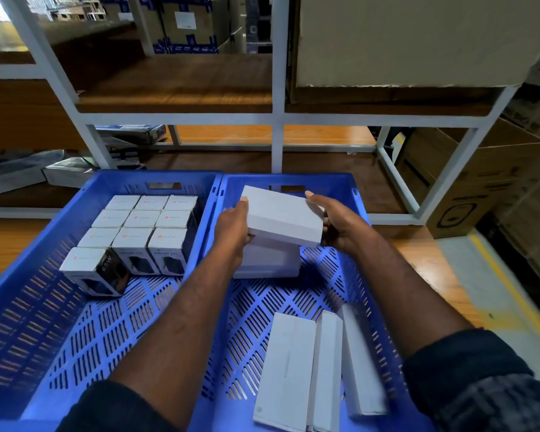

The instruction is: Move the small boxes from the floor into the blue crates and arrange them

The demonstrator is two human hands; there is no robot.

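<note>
Two hands on one white box (282, 215) right now, and I'm holding it tilted over the far half of the right blue crate (325, 182), just above a second white box (267, 260) that seems to lie flat on the crate floor. My left hand (233, 232) clamps the left end, thumb along the top edge, fingers curled underneath. My right hand (337, 222) takes the right end, thumb stretched to the far corner, the other fingers tucked behind the box where I can't make them out. To do this well, I'd level the box first, square its edges with the one below, then lower it straight and slip the left fingers out last so nothing gets nudged. Three more white boxes (293, 363) lie side by side at the near end. Beside it, the left blue crate (106, 322) carries a tidy grid of small printed boxes (144, 226), and white shelving (276, 113) stands beyond.
</note>
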